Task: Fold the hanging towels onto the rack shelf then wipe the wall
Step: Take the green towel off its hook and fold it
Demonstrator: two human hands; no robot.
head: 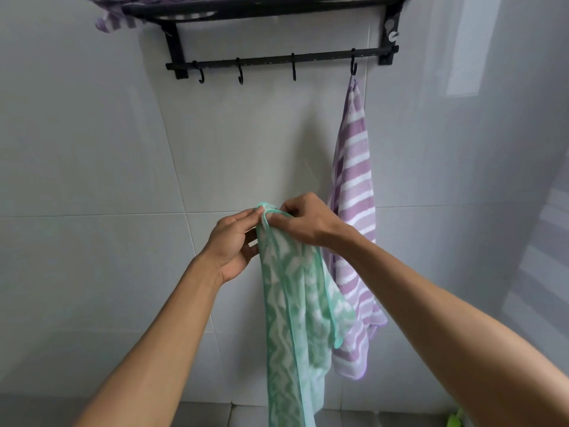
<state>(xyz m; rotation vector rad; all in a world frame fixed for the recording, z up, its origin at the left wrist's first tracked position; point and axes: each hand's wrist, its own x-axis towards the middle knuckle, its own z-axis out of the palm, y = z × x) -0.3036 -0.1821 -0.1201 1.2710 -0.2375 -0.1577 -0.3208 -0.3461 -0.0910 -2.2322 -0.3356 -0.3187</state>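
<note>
Head view: your left hand [229, 241] and right hand [303, 221] both pinch the top edge of one green towel [292, 303], which hangs before the wall [92, 149]. One purple striped towel [354, 192] hangs from the rightmost of four hooks [354, 67]; another lies on the rack shelf [246, 7].

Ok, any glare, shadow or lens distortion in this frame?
Head view: soft daylight, bright reflections on the glossy white tiled wall at right; a faint shadow beside the purple striped hanging towel; wide-angle bowing of the black metal rack; the green zigzag towel looks slightly soft.
</note>
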